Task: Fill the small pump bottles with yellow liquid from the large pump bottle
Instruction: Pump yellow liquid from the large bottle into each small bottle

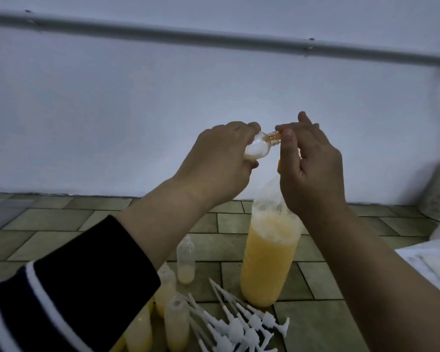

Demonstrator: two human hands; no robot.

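Small clear plastic bottle (83,148) held tilted in the air above the tiled floor (61,232).
The left hand (219,158) grips its body; the right hand (313,163) pinches its threaded neck between thumb and forefinger, above the tall yellow-filled plastic bottle (269,252).

A small clear bottle (80,149) lies tipped sideways up in the air, neck pointing right. The large bottle (268,252) stands upright on the tiled floor, mostly full of yellow liquid, small bottles (185,260) standing left of it.
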